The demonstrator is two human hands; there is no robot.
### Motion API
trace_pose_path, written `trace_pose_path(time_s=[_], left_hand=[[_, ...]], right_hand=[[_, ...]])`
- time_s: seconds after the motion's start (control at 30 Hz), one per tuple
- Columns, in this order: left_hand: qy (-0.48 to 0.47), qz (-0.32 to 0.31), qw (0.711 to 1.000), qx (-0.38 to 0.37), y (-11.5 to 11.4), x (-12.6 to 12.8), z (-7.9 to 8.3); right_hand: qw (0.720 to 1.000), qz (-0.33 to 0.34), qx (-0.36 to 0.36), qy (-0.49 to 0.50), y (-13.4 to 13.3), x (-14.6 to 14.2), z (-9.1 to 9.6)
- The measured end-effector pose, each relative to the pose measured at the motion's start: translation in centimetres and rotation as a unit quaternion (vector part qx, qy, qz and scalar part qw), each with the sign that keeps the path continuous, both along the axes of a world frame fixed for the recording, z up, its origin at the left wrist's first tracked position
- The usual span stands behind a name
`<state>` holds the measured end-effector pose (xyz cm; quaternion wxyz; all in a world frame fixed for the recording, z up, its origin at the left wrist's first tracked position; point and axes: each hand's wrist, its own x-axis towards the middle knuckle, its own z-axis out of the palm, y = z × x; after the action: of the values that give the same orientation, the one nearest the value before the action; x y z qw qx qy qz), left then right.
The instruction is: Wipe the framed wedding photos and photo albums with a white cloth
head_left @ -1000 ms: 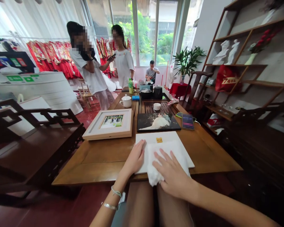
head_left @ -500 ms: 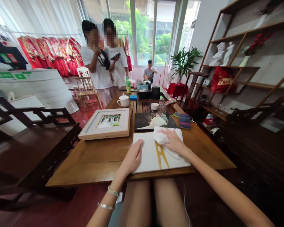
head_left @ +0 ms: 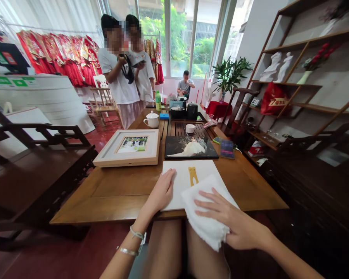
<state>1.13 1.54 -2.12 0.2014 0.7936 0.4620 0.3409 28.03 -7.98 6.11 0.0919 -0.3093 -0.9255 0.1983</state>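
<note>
A flat white board (head_left: pixel 176 190) lies at the table's near edge, with a yellow two-legged figure (head_left: pixel 193 175) on its face. My left hand (head_left: pixel 162 190) grips the board's left edge, fingers held together. Under my right hand (head_left: pixel 221 213) is a white cloth (head_left: pixel 203 224), held with the fingers spread over its top. The cloth covers the board's near right part and the lower legs of the yellow figure, and it hangs past the near edge above my lap.
Beyond the board lie a dark photo panel (head_left: pixel 174 145) and, to its left, a light wooden picture frame (head_left: pixel 104 159). A phone (head_left: pixel 227 149) is at right. Farther back stand a white cup (head_left: pixel 190 128), a lidded teapot (head_left: pixel 152 120) and a black kettle (head_left: pixel 192 111). Two people stand beyond the table; another sits.
My right hand has drawn the cloth from the board's far right part down to its near edge, uncovering the top of the yellow figure. My left hand has stayed on the left edge.
</note>
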Motion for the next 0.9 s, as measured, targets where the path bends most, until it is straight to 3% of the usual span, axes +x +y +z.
trace_pose_path(time_s=[0.13, 0.33, 0.47, 0.57, 0.8, 0.9], left_hand=[[-0.009, -0.003, 1.0, 0.009, 0.1, 0.0, -0.2], [-0.007, -0.007, 1.0, -0.001, 0.1, -0.2, -0.2], [-0.013, -0.007, 1.0, 0.002, 0.2, -0.2, -0.3], [-0.022, -0.006, 1.0, 0.007, 0.2, -0.2, -0.5], [-0.022, -0.002, 1.0, 0.003, 0.1, 0.0, -0.1], [-0.013, -0.003, 1.0, -0.003, 0.0, 0.0, 0.2]], right_hand=[[0.999, 0.016, -0.017, 0.046, 2.2, -0.4, -0.4], [0.982, -0.154, 0.052, 0.099, 11.2, 0.0, -2.5], [0.97, -0.217, 0.074, 0.084, 14.0, 0.3, -3.0], [0.976, -0.197, 0.078, 0.056, 12.5, 0.4, -3.2], [0.993, -0.1, 0.06, 0.01, 4.9, 2.2, -2.0], [0.994, -0.101, 0.031, 0.013, 4.5, 3.2, -1.4]])
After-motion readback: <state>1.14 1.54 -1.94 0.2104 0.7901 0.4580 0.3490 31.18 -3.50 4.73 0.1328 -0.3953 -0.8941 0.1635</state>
